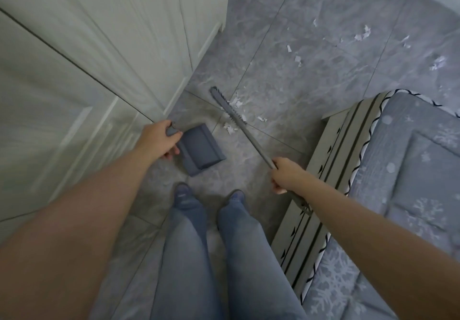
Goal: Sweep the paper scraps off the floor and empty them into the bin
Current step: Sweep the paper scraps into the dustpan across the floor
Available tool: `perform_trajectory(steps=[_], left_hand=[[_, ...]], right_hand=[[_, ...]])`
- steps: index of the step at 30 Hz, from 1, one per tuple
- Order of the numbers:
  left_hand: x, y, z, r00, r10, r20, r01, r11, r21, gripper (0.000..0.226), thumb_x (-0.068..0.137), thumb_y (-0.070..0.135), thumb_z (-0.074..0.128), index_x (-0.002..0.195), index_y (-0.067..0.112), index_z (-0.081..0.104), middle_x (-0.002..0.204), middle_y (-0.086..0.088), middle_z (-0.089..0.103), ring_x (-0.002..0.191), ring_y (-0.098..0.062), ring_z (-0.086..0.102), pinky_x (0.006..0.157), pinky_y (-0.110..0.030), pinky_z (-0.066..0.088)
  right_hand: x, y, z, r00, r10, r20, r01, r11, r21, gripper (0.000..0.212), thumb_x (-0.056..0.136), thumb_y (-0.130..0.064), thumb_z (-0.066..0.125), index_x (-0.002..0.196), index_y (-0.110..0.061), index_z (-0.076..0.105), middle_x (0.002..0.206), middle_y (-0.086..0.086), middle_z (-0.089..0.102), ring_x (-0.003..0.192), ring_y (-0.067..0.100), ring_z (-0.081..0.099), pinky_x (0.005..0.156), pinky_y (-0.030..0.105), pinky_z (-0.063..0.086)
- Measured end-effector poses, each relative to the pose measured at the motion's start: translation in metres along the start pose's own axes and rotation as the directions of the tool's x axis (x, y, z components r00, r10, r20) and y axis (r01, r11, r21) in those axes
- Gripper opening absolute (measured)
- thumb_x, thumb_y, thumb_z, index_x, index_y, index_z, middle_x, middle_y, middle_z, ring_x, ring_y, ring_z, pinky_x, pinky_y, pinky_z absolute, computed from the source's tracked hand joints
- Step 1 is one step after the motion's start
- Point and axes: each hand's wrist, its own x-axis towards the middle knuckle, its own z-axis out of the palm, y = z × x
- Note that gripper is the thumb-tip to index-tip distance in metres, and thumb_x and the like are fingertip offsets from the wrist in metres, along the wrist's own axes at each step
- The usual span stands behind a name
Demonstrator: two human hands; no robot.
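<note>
My left hand (160, 139) grips the handle of a grey-blue dustpan (201, 149), which hangs just above the grey tiled floor in front of my feet. My right hand (286, 174) grips the long grey handle of a broom (239, 123); its narrow head lies on the floor beyond the pan. A small heap of white paper scraps (235, 104) lies against the broom head, and a few lie between it and the pan. More scraps (362, 36) are scattered over the tiles at the far right. No bin is in view.
White panelled wardrobe doors (87, 58) run along the left. A bed with a grey snowflake quilt (410, 170) and a striped frame fills the right. My legs in blue jeans (199, 245) stand in the narrow strip of floor between them.
</note>
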Motion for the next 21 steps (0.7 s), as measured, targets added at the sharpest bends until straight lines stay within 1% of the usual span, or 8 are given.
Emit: perform_trajectory(steps=[2,5,10,12,13,15,18,21], left_hand=[[0.014,0.003,-0.007,0.994,0.064,-0.091,-0.051,0.990,0.132,0.017,0.094,0.026,0.062,0.095,0.009,0.064,0.062,-0.012,0.067,0.048,-0.024,0.065,0.044,-0.028,0.053],[0.031,-0.001,-0.016,0.987,0.123,-0.099,-0.090,0.955,0.283,0.026,0.093,0.033,0.061,0.102,0.009,0.065,0.084,-0.023,0.069,0.075,-0.037,0.069,0.067,-0.043,0.059],[0.052,-0.007,-0.022,0.984,0.176,-0.009,-0.161,0.922,0.351,0.018,0.089,0.034,0.061,0.093,0.016,0.061,0.082,-0.018,0.067,0.076,-0.036,0.066,0.064,-0.044,0.059],[0.062,-0.005,-0.024,0.987,0.162,0.014,-0.155,0.916,0.370,0.011,0.087,0.032,0.063,0.084,0.024,0.056,0.077,-0.013,0.064,0.074,-0.036,0.066,0.064,-0.043,0.058],[0.066,-0.004,-0.026,0.989,0.147,0.027,-0.146,0.918,0.369,0.011,0.086,0.032,0.063,0.083,0.026,0.054,0.075,-0.011,0.062,0.074,-0.036,0.066,0.064,-0.043,0.059],[0.077,-0.003,-0.031,0.994,0.097,0.048,-0.108,0.930,0.352,0.009,0.084,0.030,0.063,0.083,0.023,0.057,0.072,-0.009,0.064,0.068,-0.031,0.068,0.060,-0.041,0.059],[0.089,-0.003,-0.034,0.991,-0.017,0.134,-0.022,0.959,0.281,0.005,0.087,0.022,0.060,0.083,0.019,0.058,0.055,-0.009,0.065,0.037,-0.019,0.059,0.041,-0.026,0.049],[0.098,-0.006,-0.038,0.959,-0.184,0.216,0.130,0.961,0.244,0.007,0.092,0.020,0.055,0.087,0.018,0.059,0.053,-0.014,0.064,0.030,-0.019,0.049,0.035,-0.019,0.038]], right_hand=[[0.011,0.001,-0.003,0.999,0.029,-0.028,-0.031,0.999,-0.041,0.038,0.097,-0.014,0.042,0.134,-0.007,0.044,0.107,0.021,0.061,0.084,0.032,0.065,0.073,0.041,0.058],[0.029,-0.003,0.000,0.994,0.101,-0.051,-0.105,0.992,-0.074,0.039,0.097,-0.018,0.043,0.133,-0.003,0.045,0.119,0.024,0.057,0.099,0.038,0.061,0.080,0.046,0.057],[0.052,-0.014,0.020,0.983,0.182,-0.036,-0.185,0.978,-0.097,0.037,0.096,-0.010,0.040,0.131,0.001,0.046,0.124,0.027,0.054,0.102,0.042,0.061,0.061,0.039,0.056],[0.062,-0.020,0.031,0.982,0.186,-0.033,-0.188,0.978,-0.089,0.045,0.096,-0.014,0.040,0.140,-0.004,0.038,0.131,0.028,0.049,0.107,0.044,0.057,0.045,0.031,0.047],[0.068,-0.023,0.036,0.983,0.182,-0.036,-0.184,0.979,-0.086,0.048,0.096,-0.015,0.039,0.143,-0.006,0.034,0.133,0.028,0.048,0.110,0.045,0.056,0.045,0.029,0.044],[0.079,-0.034,0.045,0.979,0.202,-0.034,-0.204,0.976,-0.076,0.047,0.097,-0.014,0.037,0.143,-0.005,0.036,0.134,0.027,0.050,0.115,0.044,0.055,0.060,0.032,0.046],[0.097,-0.054,0.054,0.965,0.263,0.005,-0.263,0.965,0.022,0.045,0.095,-0.015,0.039,0.137,-0.001,0.045,0.127,0.026,0.057,0.112,0.042,0.059,0.090,0.043,0.053],[0.122,-0.070,0.060,0.927,0.370,0.057,-0.374,0.908,0.190,0.048,0.093,-0.015,0.044,0.137,0.002,0.036,0.117,0.029,0.057,0.101,0.041,0.065,0.085,0.052,0.057]])
